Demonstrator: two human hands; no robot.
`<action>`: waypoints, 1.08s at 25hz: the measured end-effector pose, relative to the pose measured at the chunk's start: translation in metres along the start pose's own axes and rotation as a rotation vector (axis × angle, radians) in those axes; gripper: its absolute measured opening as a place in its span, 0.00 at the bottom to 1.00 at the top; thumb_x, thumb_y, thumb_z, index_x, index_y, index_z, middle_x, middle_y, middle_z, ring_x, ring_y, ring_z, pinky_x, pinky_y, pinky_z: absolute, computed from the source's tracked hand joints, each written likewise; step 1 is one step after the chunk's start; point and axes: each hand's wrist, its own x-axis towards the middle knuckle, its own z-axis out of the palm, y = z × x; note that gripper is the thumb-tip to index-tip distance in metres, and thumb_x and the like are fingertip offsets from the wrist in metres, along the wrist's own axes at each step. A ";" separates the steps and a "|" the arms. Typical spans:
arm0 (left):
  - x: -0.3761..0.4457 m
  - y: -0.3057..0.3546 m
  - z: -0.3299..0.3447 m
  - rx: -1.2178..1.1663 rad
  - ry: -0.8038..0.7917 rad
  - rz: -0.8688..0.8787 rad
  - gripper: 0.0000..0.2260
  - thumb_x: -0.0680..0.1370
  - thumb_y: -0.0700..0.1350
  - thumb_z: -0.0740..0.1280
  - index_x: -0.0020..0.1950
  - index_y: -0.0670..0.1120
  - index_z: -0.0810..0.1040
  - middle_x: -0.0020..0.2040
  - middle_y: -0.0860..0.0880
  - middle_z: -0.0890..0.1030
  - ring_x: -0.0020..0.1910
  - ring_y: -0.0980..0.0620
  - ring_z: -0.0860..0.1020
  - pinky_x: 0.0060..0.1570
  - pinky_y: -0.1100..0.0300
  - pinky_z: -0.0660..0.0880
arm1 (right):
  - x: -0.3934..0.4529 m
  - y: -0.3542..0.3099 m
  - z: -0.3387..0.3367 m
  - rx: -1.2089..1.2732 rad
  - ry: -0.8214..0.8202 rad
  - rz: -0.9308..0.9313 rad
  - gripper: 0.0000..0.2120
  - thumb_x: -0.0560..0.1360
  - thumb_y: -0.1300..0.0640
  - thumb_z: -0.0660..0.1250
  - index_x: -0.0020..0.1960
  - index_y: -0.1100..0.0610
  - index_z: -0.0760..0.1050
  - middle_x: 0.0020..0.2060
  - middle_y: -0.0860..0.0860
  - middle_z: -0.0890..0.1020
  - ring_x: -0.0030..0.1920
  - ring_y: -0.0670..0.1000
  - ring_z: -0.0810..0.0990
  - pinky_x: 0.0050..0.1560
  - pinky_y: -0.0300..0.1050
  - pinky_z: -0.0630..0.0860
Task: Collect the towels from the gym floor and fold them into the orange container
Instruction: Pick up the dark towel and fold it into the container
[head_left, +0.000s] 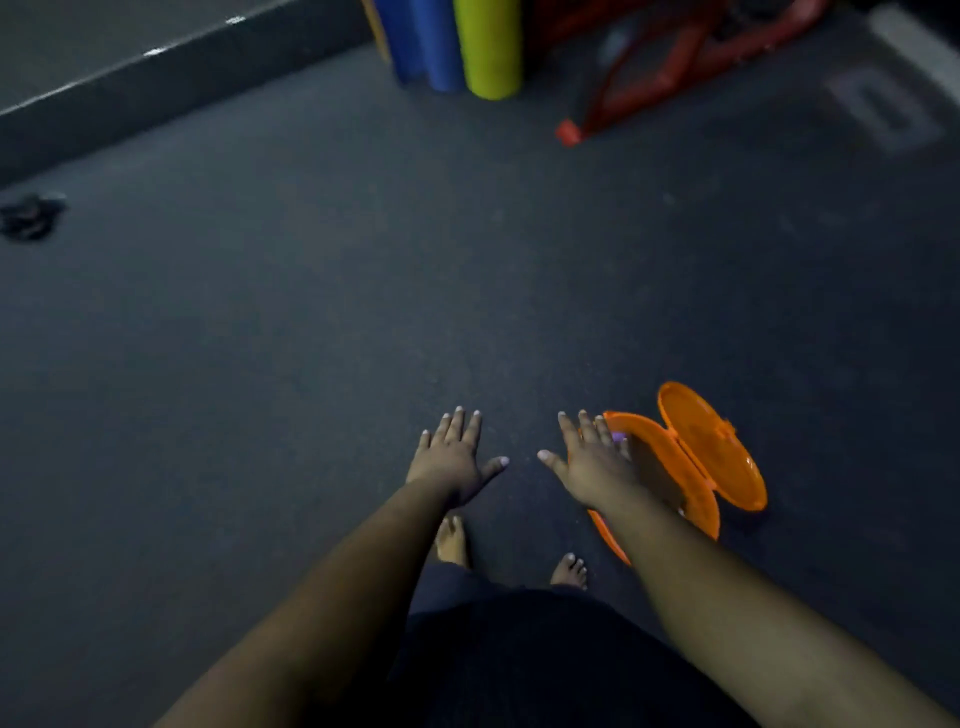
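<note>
At four o'clock from the bare feet (511, 558), on the dark gym floor (322, 332), the orange container (691, 467) is found with its hinged lid thrown open toward three o'clock. It is of translucent orange plastic, and a small patch of purple is seen inside it, probably a towel already placed, though the patch is too small and too much covered by the arm to be sure.

Both hands are stretched forward with nothing held. The left hand (457, 457) is spread flat, its fingers (460, 423) straight and apart. The right hand (592, 467) is likewise flat and empty and lies in front of the container's near edge.

At ten o'clock, well apart and close to the raised ledge (156, 88), a small dark crumpled thing (31, 215) lies on the floor; it may be a towel, but this cannot be told.

Some risks can be judged. The dark thing is easily overlooked against the dark floor in such weak light. The container is just beside the right foot, so it could be kicked or stepped on when a step is taken, and the open lid could be knocked shut or strained at the hinge. The red frame (675, 78) and the foam rollers (457, 47) at twelve o'clock could be stumbled against.
</note>
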 end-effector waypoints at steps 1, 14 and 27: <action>-0.013 -0.016 -0.008 -0.038 0.029 -0.033 0.41 0.80 0.71 0.51 0.84 0.50 0.41 0.84 0.46 0.42 0.83 0.46 0.43 0.80 0.44 0.46 | 0.000 -0.021 -0.009 -0.042 -0.005 -0.043 0.38 0.80 0.30 0.50 0.83 0.46 0.44 0.83 0.51 0.47 0.82 0.55 0.44 0.78 0.64 0.48; -0.163 -0.355 -0.100 -0.312 0.459 -0.430 0.42 0.79 0.72 0.52 0.84 0.50 0.42 0.84 0.46 0.42 0.83 0.47 0.43 0.80 0.45 0.45 | 0.016 -0.438 -0.042 -0.348 0.119 -0.579 0.39 0.79 0.28 0.49 0.83 0.45 0.41 0.83 0.50 0.44 0.82 0.54 0.41 0.79 0.64 0.45; -0.172 -0.623 -0.205 -0.313 0.579 -0.620 0.42 0.79 0.72 0.52 0.84 0.50 0.41 0.84 0.47 0.42 0.83 0.47 0.43 0.80 0.44 0.46 | 0.084 -0.768 -0.068 -0.470 0.185 -0.836 0.40 0.79 0.28 0.46 0.82 0.45 0.37 0.82 0.50 0.42 0.81 0.55 0.37 0.79 0.64 0.42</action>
